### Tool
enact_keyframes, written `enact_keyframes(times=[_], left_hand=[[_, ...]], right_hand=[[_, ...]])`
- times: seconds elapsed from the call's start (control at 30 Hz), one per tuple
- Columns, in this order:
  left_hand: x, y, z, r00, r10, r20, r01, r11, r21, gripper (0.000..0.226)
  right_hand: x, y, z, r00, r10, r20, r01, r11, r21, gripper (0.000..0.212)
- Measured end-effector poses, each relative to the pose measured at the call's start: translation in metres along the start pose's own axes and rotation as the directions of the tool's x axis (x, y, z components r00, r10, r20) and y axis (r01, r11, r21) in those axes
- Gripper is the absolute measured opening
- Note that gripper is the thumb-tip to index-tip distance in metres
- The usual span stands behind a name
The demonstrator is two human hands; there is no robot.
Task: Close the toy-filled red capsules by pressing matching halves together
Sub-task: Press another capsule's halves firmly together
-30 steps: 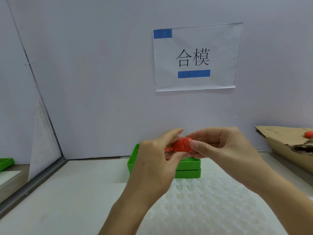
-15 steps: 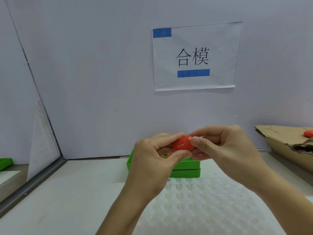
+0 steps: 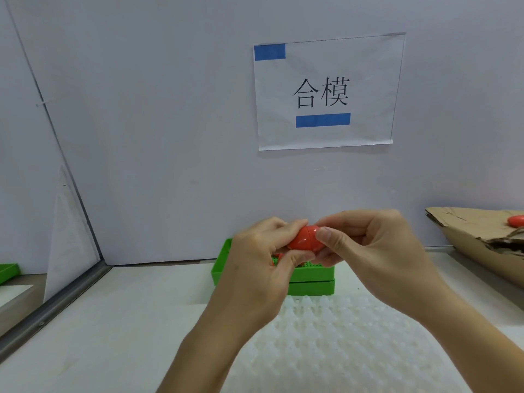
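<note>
Two hands meet over the bench, and I record the scene from left to right. At the far left edge a green tray (image 3: 7, 272) sits beyond a metal rail (image 3: 54, 303), with a white sheet (image 3: 68, 231) leaning against the partition. Next, my left hand (image 3: 263, 268) is raised above the white bench (image 3: 113, 321), thumb and fingers curled round the left end of the red capsule (image 3: 304, 241); my index finger lies across its top and my thumb presses from below. The capsule is held in the air between both hands, its halves together with a seam visible down the middle. Directly behind and below it lie stacked green trays (image 3: 309, 280), and a small red piece (image 3: 276, 258) shows inside the upper one, partly hidden by my left thumb. In front of the trays, nearer to me, lies a white bumpy mat (image 3: 354, 336). On the wall above hangs a paper sign (image 3: 326, 92) reading 合模, fixed with blue tape. My right hand (image 3: 377, 251) pinches the capsule's right end, thumb in front, the other fingers curled behind. At the far right, a torn cardboard box (image 3: 479, 239) holds another red capsule (image 3: 516, 220), well apart from my hands.
</note>
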State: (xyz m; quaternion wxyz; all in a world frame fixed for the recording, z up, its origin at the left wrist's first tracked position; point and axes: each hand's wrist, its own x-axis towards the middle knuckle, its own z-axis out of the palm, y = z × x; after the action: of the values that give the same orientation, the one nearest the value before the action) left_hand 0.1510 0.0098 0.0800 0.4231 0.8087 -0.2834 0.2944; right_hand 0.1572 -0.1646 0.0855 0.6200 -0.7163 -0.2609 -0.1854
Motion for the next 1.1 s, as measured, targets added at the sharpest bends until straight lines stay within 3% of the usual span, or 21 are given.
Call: enact_keyframes(times=[0.17, 0.33, 0.67, 0.83, 1.0, 1.1], left_hand=[[0.001, -0.003, 0.001, 0.999, 0.054, 0.010, -0.055, 0.993, 0.108, 0.035], [-0.001, -0.001, 0.006, 0.997, 0.053, 0.051, -0.060, 0.986, 0.159, 0.034], [-0.005, -0.007, 0.020, 0.998, 0.004, 0.055, -0.012, 0.990, 0.139, 0.020], [-0.004, -0.001, 0.019, 0.998, -0.047, 0.031, 0.046, 0.999, 0.011, 0.008], [-0.004, 0.003, 0.015, 0.979, -0.180, 0.095, 0.197, 0.955, -0.223, 0.006], [-0.004, -0.003, 0.015, 0.966, -0.251, 0.064, 0.259, 0.934, -0.247, 0.014]], right_hand=[[-0.001, 0.003, 0.005, 1.000, -0.002, -0.007, 0.001, 0.999, -0.036, 0.007], [-0.001, 0.007, 0.006, 0.997, 0.042, -0.071, -0.046, 0.997, -0.055, 0.014], [0.000, 0.015, 0.006, 0.993, 0.103, -0.053, -0.109, 0.986, -0.124, 0.016], [0.005, 0.006, -0.004, 0.992, 0.124, 0.028, -0.121, 0.987, -0.104, 0.020], [0.005, -0.001, -0.012, 0.976, 0.194, 0.094, -0.194, 0.981, -0.017, 0.035], [0.006, 0.002, -0.014, 0.966, 0.239, 0.097, -0.240, 0.971, -0.007, 0.038]])
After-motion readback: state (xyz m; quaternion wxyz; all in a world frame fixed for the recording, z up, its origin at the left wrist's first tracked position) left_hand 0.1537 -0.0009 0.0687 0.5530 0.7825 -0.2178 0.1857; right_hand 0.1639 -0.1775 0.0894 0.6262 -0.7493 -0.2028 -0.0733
